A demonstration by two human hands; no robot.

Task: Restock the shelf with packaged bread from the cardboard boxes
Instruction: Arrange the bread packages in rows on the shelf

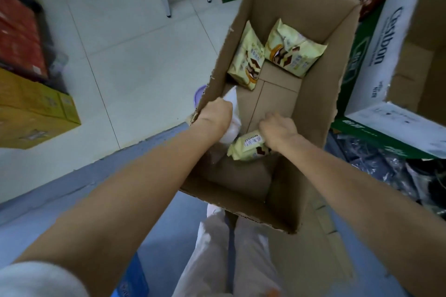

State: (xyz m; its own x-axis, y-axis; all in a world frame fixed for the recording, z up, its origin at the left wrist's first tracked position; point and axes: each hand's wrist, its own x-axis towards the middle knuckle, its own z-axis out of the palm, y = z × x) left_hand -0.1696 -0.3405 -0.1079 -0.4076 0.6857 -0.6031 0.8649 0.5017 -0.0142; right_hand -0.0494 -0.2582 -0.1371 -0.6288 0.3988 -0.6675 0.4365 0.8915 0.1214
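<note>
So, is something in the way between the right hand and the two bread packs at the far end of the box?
Nothing visible: bare box floor separates the right hand, already gripping one pack, from the two far packs.

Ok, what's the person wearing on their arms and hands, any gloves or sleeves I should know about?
No gloves: both the left hand and the right hand are bare, with no rings, watch or bands showing. Both forearms are uncovered up to the frame edge. A white short sleeve shows at the left upper arm, bottom left of the view. No sleeve is visible on the right arm.
</note>
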